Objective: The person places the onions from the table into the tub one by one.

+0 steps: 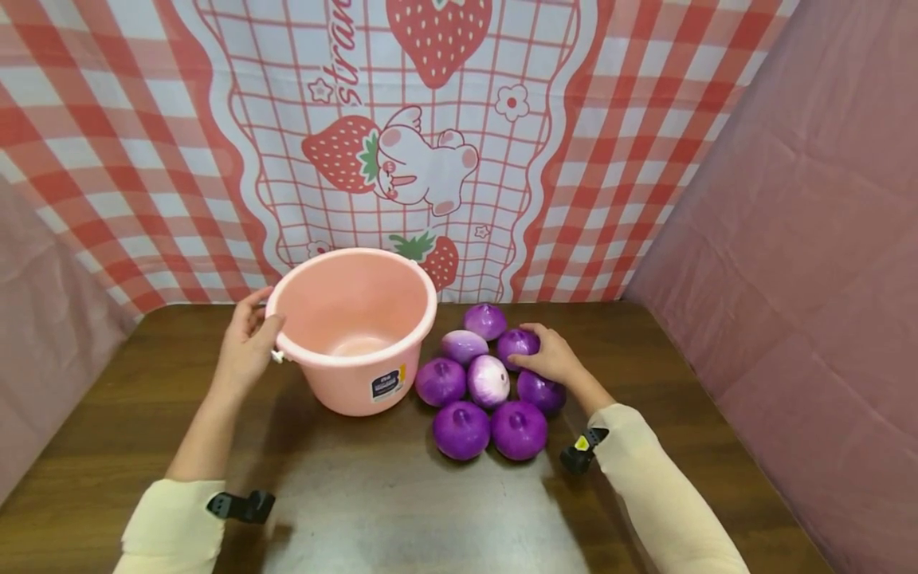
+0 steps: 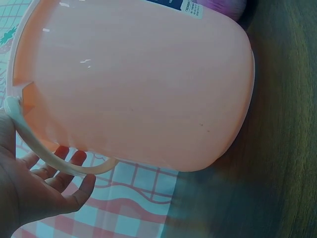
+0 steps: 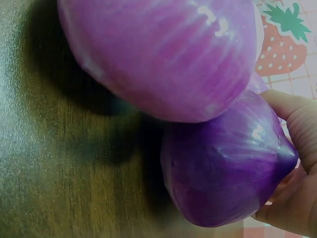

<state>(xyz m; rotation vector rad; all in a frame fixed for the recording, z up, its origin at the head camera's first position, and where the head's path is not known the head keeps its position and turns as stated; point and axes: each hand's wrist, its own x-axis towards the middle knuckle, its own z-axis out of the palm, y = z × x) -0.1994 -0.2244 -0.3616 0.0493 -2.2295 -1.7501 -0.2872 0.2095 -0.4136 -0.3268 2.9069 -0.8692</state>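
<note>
On the left, a pink plastic bucket (image 1: 355, 311) stands upright with a label on its front. My left hand (image 1: 247, 343) holds it at the left side of the rim. In the left wrist view, the fingers (image 2: 58, 181) curl by the bucket's pale handle (image 2: 69, 167), which hangs down along the wall. Right of the bucket sits a cluster of shiny purple onions (image 1: 462, 430). At its back right, my right hand (image 1: 555, 357) grips one red onion (image 1: 518, 344) between thumb and fingers. Another onion (image 1: 541, 392) lies just in front of that hand.
The brown wooden table (image 1: 344, 494) meets a red-and-white checked cloth (image 1: 631, 159) with strawberry prints at the back. Pink fabric (image 1: 796, 263) hangs on the right side and on the left. A whitish-purple onion (image 1: 490, 381) lies mid-cluster.
</note>
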